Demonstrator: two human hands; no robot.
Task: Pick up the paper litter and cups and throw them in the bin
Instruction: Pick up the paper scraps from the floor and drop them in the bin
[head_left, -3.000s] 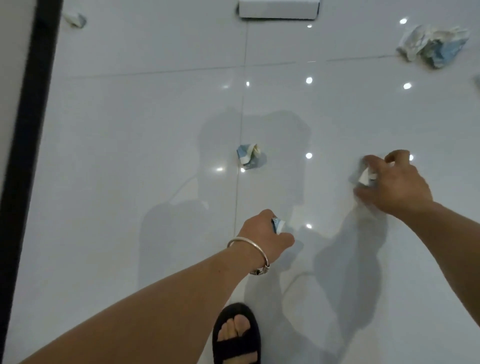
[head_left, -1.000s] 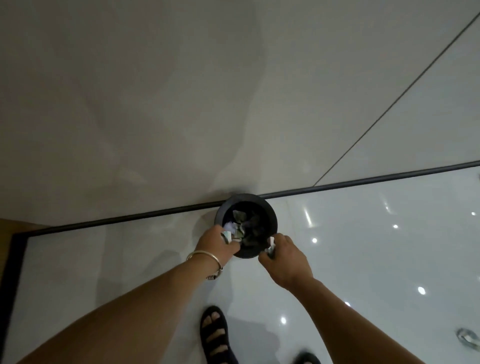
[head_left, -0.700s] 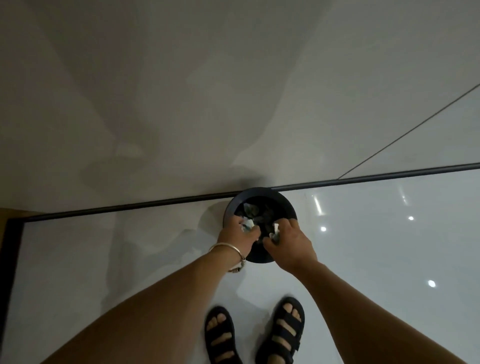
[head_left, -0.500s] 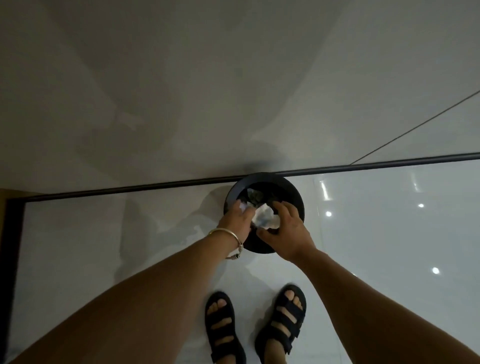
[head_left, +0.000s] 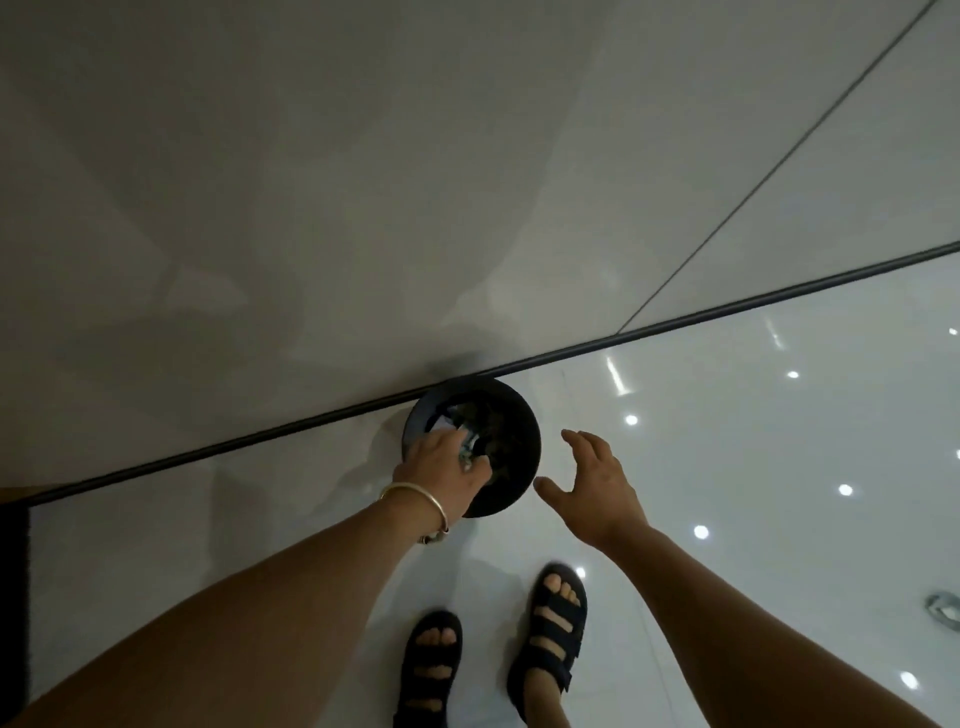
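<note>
Over the near left rim of the black bin (head_left: 514, 486), my left hand (head_left: 441, 465), a bangle (head_left: 415, 493) on its wrist, curls its fingers round a crumpled bit of paper litter (head_left: 469, 450), and more paper (head_left: 441, 423) lies inside the bin. Just right of the bin, my right hand (head_left: 597, 480) hangs with fingers spread wide, holding nothing. Behind the bin runs the dark skirting strip (head_left: 260, 439), and on its near side my sandals (head_left: 550, 639) stand on the glossy floor (head_left: 753, 467).

floor (head_left: 779, 467): glossy white tile, mirror-smooth | wall (head_left: 363, 182): smooth, dull satin panels | bin (head_left: 523, 422): black, smooth, plastic-looking | paper (head_left: 469, 448): crumpled, matt | bangle (head_left: 415, 488): polished gold-coloured metal | sandals (head_left: 553, 644): dark matt straps
</note>
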